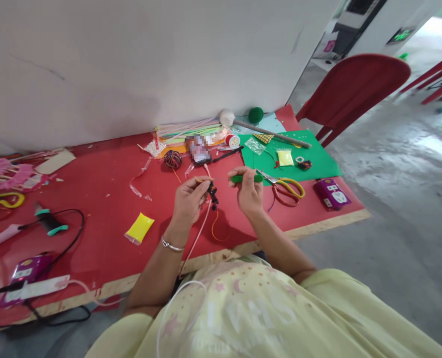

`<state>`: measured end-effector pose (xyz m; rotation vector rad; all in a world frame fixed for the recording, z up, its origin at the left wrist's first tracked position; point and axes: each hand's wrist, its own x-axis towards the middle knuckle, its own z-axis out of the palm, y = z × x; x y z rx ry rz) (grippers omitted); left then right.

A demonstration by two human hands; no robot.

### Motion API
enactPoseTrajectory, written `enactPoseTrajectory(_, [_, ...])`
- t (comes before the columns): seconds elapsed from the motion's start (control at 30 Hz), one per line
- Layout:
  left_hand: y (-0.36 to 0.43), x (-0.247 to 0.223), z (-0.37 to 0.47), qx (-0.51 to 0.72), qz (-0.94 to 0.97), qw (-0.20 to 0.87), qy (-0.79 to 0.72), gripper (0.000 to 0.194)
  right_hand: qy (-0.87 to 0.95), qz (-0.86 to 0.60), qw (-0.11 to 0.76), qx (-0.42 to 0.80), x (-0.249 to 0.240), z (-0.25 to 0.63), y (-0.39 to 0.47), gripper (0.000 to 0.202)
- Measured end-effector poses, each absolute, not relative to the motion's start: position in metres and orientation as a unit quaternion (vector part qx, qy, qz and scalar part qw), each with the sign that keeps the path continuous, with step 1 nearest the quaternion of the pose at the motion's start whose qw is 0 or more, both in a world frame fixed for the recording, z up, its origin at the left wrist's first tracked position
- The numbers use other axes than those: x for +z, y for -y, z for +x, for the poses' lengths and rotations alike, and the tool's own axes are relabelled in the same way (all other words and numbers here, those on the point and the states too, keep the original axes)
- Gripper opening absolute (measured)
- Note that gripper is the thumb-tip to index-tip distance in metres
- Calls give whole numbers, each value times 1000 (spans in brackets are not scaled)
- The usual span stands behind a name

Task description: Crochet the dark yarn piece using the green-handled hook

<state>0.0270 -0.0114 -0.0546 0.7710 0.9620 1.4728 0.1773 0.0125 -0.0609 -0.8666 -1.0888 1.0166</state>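
My left hand (pixel 189 198) pinches a small dark piece of crochet (pixel 213 195) made of black and orange yarn. An orange strand (pixel 214 229) hangs from it in a loop over the red table. My right hand (pixel 249 191) is closed around the green handle of a crochet hook (pixel 239 178). The hook's thin shaft points left and reaches the yarn at my left fingertips; whether its tip sits inside a stitch is too small to tell. A ball of multicoloured yarn (pixel 172 159) lies behind my left hand, with an orange strand running from it toward that hand.
Scissors (pixel 287 191) with yellow and red handles lie right of my right hand. A phone (pixel 199 150) with a cable is behind both hands. A yellow packet (pixel 139 228), a glue gun (pixel 0 240) and a power strip (pixel 38 290) are leftward; a purple box (pixel 332 193) is rightward.
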Motion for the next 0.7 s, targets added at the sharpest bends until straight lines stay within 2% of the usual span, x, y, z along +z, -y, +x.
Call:
enactPoseTrajectory(0.17, [12, -54, 28, 620, 315, 591, -409, 24, 495, -414, 627, 437, -61, 178, -11, 64])
enactPoseTrajectory(0.43, [12, -54, 28, 609, 304, 613, -400, 24, 477, -393, 640, 456, -65, 174, -11, 60])
enactPoseTrajectory(0.7, [12, -56, 25, 600, 311, 618, -402, 23, 476, -415, 621, 465, -64, 175, -9, 64])
